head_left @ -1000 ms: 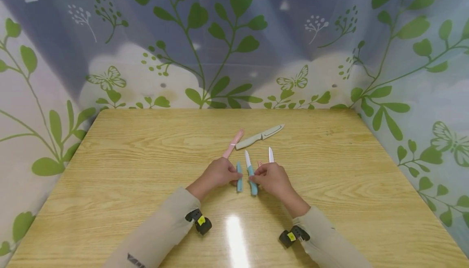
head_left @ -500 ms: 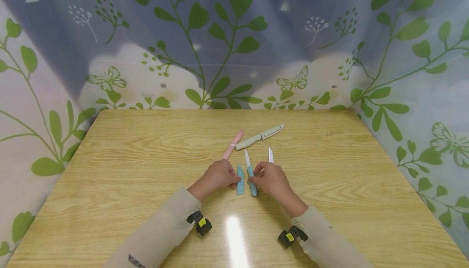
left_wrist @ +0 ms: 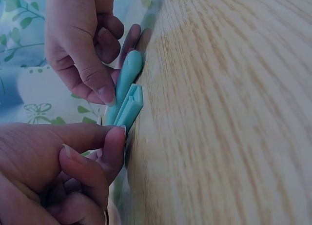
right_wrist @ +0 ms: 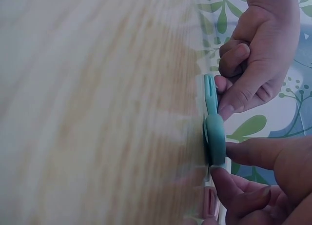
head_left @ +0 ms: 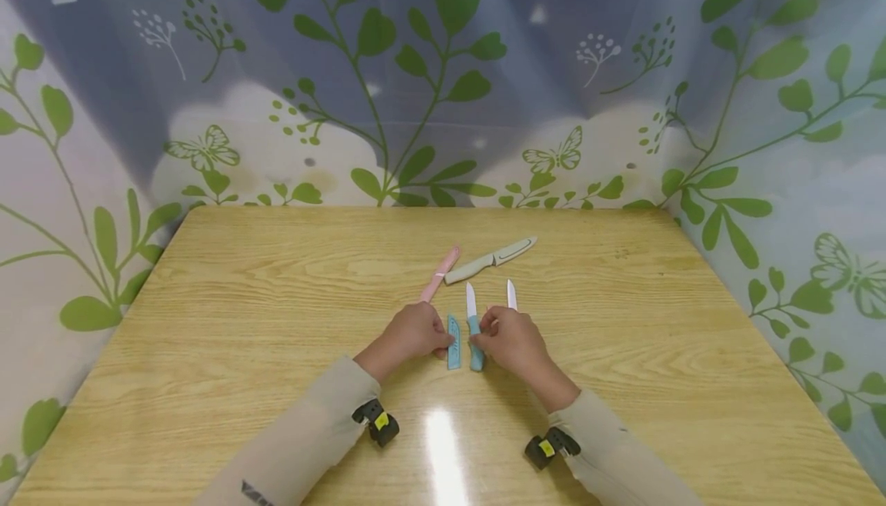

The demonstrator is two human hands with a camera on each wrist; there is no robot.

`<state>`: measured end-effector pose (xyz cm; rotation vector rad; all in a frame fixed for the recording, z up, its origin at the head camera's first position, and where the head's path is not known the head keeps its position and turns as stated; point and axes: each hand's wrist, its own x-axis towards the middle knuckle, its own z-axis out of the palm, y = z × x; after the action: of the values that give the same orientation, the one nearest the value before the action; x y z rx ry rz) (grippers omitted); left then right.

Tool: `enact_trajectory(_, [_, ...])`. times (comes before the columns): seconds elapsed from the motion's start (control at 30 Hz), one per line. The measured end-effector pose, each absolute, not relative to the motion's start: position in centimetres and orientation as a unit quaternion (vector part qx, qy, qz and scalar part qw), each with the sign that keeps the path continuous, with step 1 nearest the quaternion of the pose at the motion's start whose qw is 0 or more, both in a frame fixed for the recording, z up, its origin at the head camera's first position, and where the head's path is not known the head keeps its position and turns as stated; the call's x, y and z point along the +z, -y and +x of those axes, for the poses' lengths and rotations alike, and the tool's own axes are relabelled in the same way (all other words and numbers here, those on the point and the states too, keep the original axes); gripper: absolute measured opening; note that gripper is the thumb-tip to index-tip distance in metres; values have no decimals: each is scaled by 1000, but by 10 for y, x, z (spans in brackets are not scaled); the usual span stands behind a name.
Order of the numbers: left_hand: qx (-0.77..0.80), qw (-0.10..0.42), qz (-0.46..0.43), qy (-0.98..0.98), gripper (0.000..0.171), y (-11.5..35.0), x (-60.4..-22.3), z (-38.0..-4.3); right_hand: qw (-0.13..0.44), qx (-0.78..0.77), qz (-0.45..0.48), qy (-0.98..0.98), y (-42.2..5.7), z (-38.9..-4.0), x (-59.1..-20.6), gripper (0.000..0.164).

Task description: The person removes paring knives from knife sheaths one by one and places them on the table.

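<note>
Left hand (head_left: 415, 329): thumb and fingers clamped on a light-blue sheath (head_left: 454, 348) just above the table (left_wrist: 219, 137), its slotted end toward the person. Right hand (head_left: 515, 337): thumb and fingers clamped on the handle of a blue-handled knife (head_left: 474, 326), pale blade bare and pointing away from the person. Knife and sheath were roughly parallel, side by side, with a narrow gap between them in the head view. A second bare blade (head_left: 511, 295) protruded beyond the right hand; its handle was hidden. A pink piece (right_wrist: 210, 201) lay near the right fingers. Farther off, a pink-handled item (head_left: 440, 273) and a grey knife (head_left: 497, 257) lay end to side; contact could not be determined.
</note>
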<state>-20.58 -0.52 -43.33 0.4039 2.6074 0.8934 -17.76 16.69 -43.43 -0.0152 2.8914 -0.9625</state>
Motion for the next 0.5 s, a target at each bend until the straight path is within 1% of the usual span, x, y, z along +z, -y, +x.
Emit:
enact_trajectory(0.27, [314,177,145,-922,32,6,-434,-206,42,-310,-11,-950,-167,-177,-433,19])
enact_trajectory(0.4, [324,179,141,-918,34,8,-436,-209,41,-313,-7,-949,-167,-178,-432,26])
enact_trajectory(0.43, [327,178,142,-917,22,9,-435,-211,40,-313,-7,-949,-168,-178,-432,29])
enact_trajectory(0.47, [330,174,143,-917,16,10,-435,-213,37,-314,-8,-949,-168,-178,-432,31])
enact_trajectory(0.5, [336,169,142,-916,17,11,-434,-214,34,-315,-9,-948,-167,-179,-431,33])
